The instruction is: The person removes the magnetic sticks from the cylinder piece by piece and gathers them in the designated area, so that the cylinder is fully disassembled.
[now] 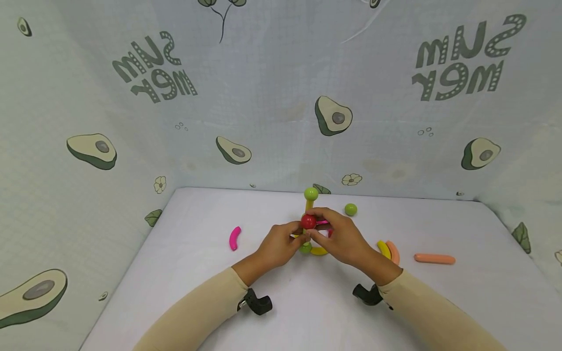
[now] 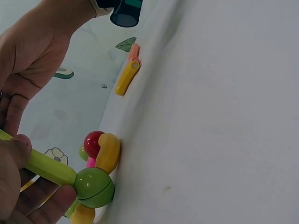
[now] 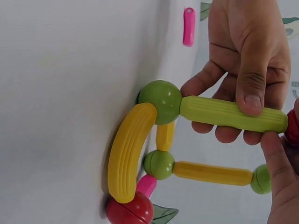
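Note:
A toy frame of rods and balls stands on the white table. My left hand point(image 1: 276, 246) pinches an upright lime-green rod point(image 3: 229, 112) between thumb and fingers. That rod rises from a green ball point(image 3: 161, 101) at the table, and a red ball point(image 1: 309, 222) sits at its top. My right hand point(image 1: 344, 236) holds the red ball between thumb and forefinger, a fingertip right at the rod's end. A curved yellow rod point(image 3: 130, 151) joins the green ball to a lower red ball point(image 3: 131, 208). Behind, a yellow upright rod point(image 3: 212, 172) carries another green ball point(image 1: 311, 194).
A curved pink rod point(image 1: 234, 238) lies on the table at left. A loose green ball point(image 1: 351, 209) sits behind my right hand. Further right are a curved yellow rod point(image 1: 383, 249), a curved orange rod point(image 1: 393, 252) and a straight orange rod point(image 1: 434, 259). Patterned cloth point(image 1: 281, 97) hangs behind.

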Demonstrator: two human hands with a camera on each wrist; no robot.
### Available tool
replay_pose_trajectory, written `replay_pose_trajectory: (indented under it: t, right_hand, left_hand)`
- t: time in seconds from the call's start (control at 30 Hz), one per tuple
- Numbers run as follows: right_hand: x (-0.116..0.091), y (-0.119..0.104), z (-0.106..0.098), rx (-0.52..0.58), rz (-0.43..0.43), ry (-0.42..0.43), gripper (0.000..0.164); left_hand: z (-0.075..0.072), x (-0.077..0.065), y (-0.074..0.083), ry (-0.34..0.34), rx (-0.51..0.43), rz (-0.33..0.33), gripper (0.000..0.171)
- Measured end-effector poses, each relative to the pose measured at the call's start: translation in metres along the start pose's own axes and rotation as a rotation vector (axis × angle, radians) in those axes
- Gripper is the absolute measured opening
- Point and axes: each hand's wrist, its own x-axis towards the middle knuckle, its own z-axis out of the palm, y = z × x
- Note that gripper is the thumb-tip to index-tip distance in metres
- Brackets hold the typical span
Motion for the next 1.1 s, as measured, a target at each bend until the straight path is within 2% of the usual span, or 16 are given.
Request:
replay_pose_trajectory:
  t: [0.13,0.3,0.7,1.1]
  right_hand:
    - [-0.001,0.0,0.0,-0.012,0.008,0.014,0.051]
    - [-0.001,0.001,0.001,0.028,0.017,0.03,0.048]
    - [-0.001,0.001,-0.004,0.1,0.094,0.037,0.048]
    - [-0.005,0.011,-0.02,-0.008,0.155,0.022,0.054]
  left_hand:
    - [-0.001,0.0,0.002,-0.006,0.013,-0.007,0.025]
    - [-0.001,0.0,0.004,-0.009,0.016,-0.01,0.026]
    - [0.001,0.002,0.003,-0.023,-0.036,-0.021,0.032]
    - [0.001,0.002,0.004,-0.018,-0.032,-0.028,0.033]
